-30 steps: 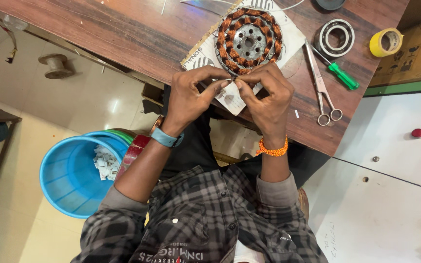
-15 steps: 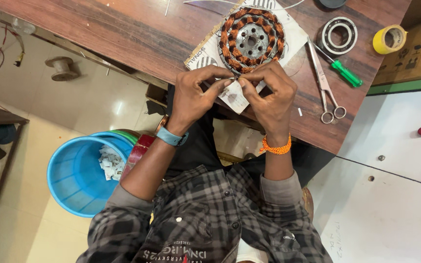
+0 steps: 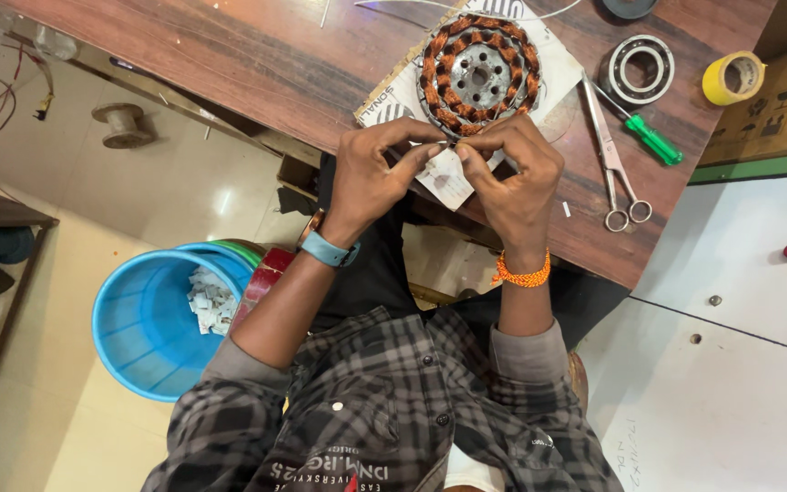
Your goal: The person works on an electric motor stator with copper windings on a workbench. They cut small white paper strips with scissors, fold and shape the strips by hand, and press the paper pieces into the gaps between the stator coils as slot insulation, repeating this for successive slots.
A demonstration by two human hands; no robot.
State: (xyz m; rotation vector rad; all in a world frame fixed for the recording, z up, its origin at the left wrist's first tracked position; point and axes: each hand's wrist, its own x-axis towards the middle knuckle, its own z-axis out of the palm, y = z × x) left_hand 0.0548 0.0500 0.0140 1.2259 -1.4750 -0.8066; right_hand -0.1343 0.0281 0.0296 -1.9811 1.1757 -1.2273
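Note:
A round motor stator (image 3: 477,75) with copper-coloured windings lies on a white card (image 3: 393,96) on the wooden table (image 3: 257,64). Both my hands meet at its near rim. My left hand (image 3: 377,178), with a blue watch on the wrist, and my right hand (image 3: 514,178), with an orange thread band, pinch a small white paper slip (image 3: 448,180) between fingertips. The fingertips touch the edge of the windings. What lies under them is hidden.
Scissors (image 3: 614,159) and a green-handled screwdriver (image 3: 649,137) lie right of the stator. A steel bearing ring (image 3: 641,68) and a yellow tape roll (image 3: 732,77) sit further back. A blue bucket (image 3: 143,328) with paper scraps stands on the floor at the left. A white cabinet top (image 3: 740,346) is at the right.
My fingertips have drawn together at the stator's near rim, still on the paper slip. The view has shifted slightly.

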